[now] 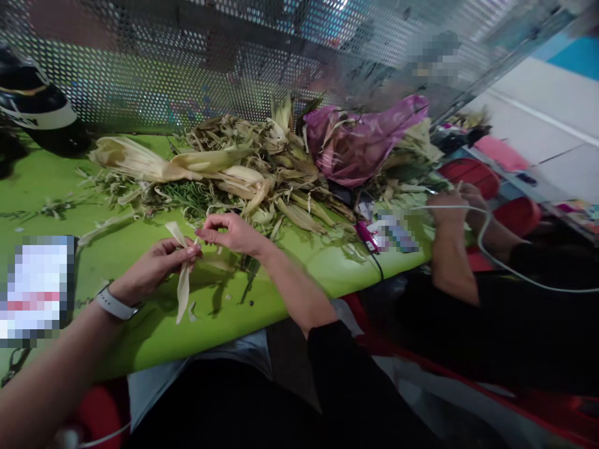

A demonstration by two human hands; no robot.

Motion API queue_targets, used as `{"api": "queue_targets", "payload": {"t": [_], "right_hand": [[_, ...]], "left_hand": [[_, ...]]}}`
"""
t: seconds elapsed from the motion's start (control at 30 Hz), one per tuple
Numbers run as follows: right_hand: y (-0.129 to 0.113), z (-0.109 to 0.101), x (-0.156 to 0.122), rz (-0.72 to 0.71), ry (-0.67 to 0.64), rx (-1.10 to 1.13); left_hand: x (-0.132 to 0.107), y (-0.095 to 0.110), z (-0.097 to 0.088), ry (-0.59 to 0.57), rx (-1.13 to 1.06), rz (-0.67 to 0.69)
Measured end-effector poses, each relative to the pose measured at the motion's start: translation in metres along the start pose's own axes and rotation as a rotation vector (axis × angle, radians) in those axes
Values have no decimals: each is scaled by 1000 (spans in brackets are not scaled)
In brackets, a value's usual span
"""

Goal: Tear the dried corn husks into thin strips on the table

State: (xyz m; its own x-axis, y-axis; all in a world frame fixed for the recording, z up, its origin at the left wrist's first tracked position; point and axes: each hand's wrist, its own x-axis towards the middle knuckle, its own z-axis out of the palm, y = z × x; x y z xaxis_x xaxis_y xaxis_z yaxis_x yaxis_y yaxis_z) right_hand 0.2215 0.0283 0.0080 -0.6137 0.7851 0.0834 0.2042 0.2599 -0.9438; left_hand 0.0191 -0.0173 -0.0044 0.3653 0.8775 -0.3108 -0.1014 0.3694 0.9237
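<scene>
The person's left hand (171, 254), with a white-banded watch (115, 304) on its wrist, pinches a pale strip of corn husk (183, 292) between thumb and fingers. The strip stands up a little above the grip and hangs down below it, over the near part of the green desk (154, 343). The right hand (229, 234) comes in from the other side, thumb and forefinger drawn together right beside the left fingertips; from here I can't tell whether it has hold of the husk too. A small curled scrap (192, 311) lies on the desk just by the strip's lower end.

Behind both hands spreads a heap of dry corn husks (299, 168), with a long pale husk bundle (135, 161) lying across its left part and green sprigs (189, 196) tucked beneath. A crumpled purple plastic bag (349, 149) sits on the heap's right side, against a perforated metal panel (206, 53). Over on the left stand a dark bottle (40, 103) with a pale label and, nearer, a flat device with a blurred screen (35, 287). To the right, well apart, a co-worker's hand (447, 207) is at the desk's edge, close to a white cable (482, 234).
</scene>
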Motion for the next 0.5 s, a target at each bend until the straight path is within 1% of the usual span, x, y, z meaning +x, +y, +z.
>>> {"api": "queue_targets", "payload": {"t": [0.1, 0.2, 0.27, 0.33, 0.4, 0.43, 0.47, 0.5], "right_hand": [[5, 2, 3, -89, 102, -78], [10, 7, 7, -144, 211, -208], [12, 7, 8, -185, 273, -287], [11, 6, 7, -237, 376, -332], [6, 4, 4, -266, 514, -336], [4, 4, 2, -260, 558, -333], [1, 5, 1, -241, 564, -333], [-1, 5, -1, -212, 532, -338]], "left_hand": [[1, -1, -2, -9, 22, -36], [1, 0, -2, -26, 92, -11], [0, 2, -2, -15, 100, 6], [0, 4, -1, 42, 33, 15], [0, 6, 0, 142, -86, 28], [0, 7, 1, 191, -150, 38], [1, 8, 1, 225, -206, 48], [1, 9, 1, 240, -252, 57]]}}
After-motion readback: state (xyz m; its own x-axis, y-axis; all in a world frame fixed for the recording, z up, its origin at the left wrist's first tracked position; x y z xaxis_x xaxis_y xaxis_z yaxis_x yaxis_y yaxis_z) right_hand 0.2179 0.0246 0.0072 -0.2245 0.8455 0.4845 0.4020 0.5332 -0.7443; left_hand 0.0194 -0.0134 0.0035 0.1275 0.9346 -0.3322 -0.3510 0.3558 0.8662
